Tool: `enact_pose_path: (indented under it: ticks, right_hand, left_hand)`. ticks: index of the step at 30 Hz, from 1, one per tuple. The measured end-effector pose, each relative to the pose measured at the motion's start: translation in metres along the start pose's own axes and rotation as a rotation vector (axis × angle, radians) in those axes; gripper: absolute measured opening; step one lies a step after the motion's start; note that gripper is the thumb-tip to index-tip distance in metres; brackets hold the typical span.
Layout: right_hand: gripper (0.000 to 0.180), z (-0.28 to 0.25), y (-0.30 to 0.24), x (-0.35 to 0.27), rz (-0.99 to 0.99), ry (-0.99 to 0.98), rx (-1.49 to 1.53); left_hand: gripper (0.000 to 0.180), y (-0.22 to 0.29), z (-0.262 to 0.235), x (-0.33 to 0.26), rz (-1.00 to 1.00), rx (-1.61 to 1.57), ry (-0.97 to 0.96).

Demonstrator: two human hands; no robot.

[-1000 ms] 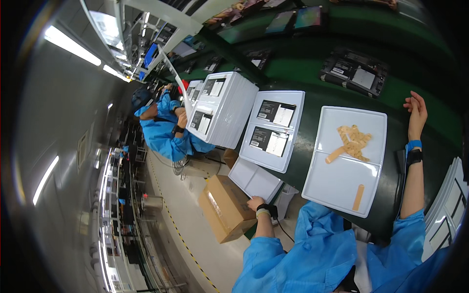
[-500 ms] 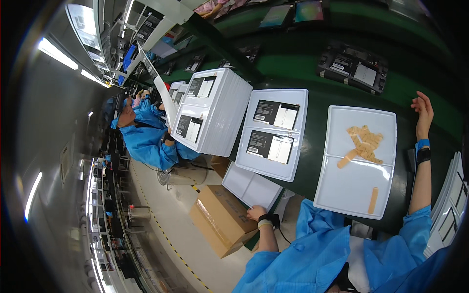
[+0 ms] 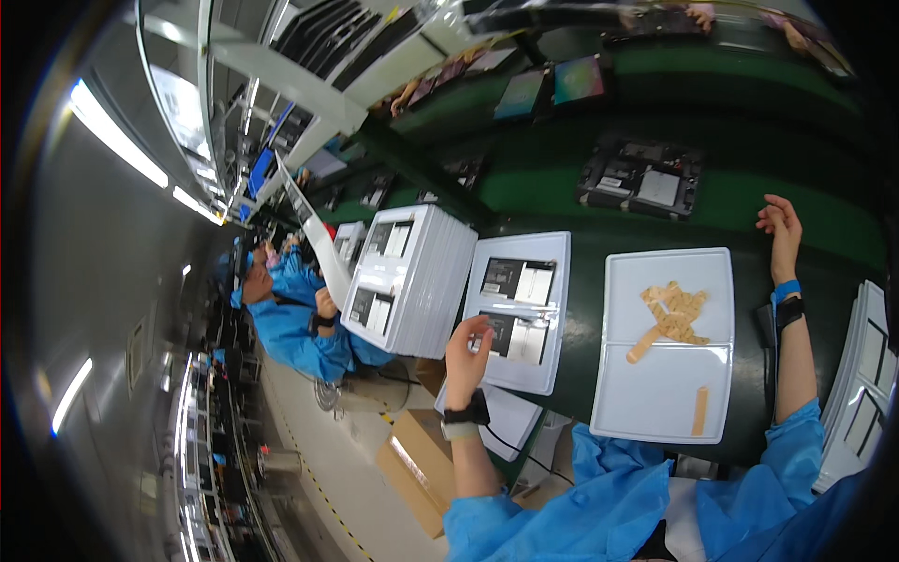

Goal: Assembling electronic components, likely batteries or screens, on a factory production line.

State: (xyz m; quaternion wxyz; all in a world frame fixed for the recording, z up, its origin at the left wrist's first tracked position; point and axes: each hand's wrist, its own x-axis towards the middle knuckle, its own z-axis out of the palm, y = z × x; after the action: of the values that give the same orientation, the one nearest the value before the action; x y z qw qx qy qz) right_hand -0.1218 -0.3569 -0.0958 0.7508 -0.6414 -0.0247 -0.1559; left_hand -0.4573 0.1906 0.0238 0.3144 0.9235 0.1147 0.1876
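My left hand (image 3: pixel 464 363), its fingers loosely bent and apart, hovers over the left edge of a white tray (image 3: pixel 536 377) with nothing visible in it. Two flat black-and-silver battery packs lie in that tray: the far battery (image 3: pixel 518 281) shows fully, while my fingers partly cover the near battery (image 3: pixel 513 339). Whether they touch it I cannot tell. My right hand (image 3: pixel 782 229) is raised, empty with fingers loosely spread, beside the green work surface at the right. Between my arms lies another white tray (image 3: pixel 661 393), holding a pile of crumpled tan tape strips (image 3: pixel 676 312) and a separate strip (image 3: pixel 700 410).
A tall stack of white trays (image 3: pixel 426 281) with batteries stands at the left. Beyond the trays, an opened dark device (image 3: pixel 641 178) lies on the green belt. Below left are a cardboard box (image 3: pixel 412 468) and a co-worker in blue (image 3: pixel 309 323); more trays (image 3: pixel 857 393) stand far right.
My left hand has risen from the low tray beside the cardboard box to the battery tray. My right hand stays raised at the right. The whole view has shifted somewhat.
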Motion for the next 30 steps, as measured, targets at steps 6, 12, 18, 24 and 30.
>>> enact_pose_path:
  ticks: [6, 12, 18, 24, 30]
  right_hand:
    - [0.023, 0.021, -0.021, -0.011, -0.002, -0.002, 0.037]
    - [0.023, 0.015, -0.023, -0.014, 0.041, 0.026, 0.099]
    - [0.021, 0.014, -0.060, -0.017, 0.076, -0.093, 0.075]
    - [0.021, 0.073, -0.170, -0.072, 0.100, -0.617, 0.188]
    - [0.023, 0.100, -0.203, -0.120, 0.150, -0.562, 0.350]
  left_hand:
    - [0.075, -0.040, 0.036, 0.116, 0.268, 0.331, -0.279]
    - [0.103, -0.071, 0.055, 0.161, 0.231, 0.390, -0.568]
    - [0.047, -0.045, 0.047, 0.137, 0.272, 0.380, -0.056]
    - [0.033, 0.140, 0.087, 0.079, 0.087, -0.470, -0.046]
    - [0.042, 0.208, 0.153, 0.045, 0.073, -0.801, -0.254]
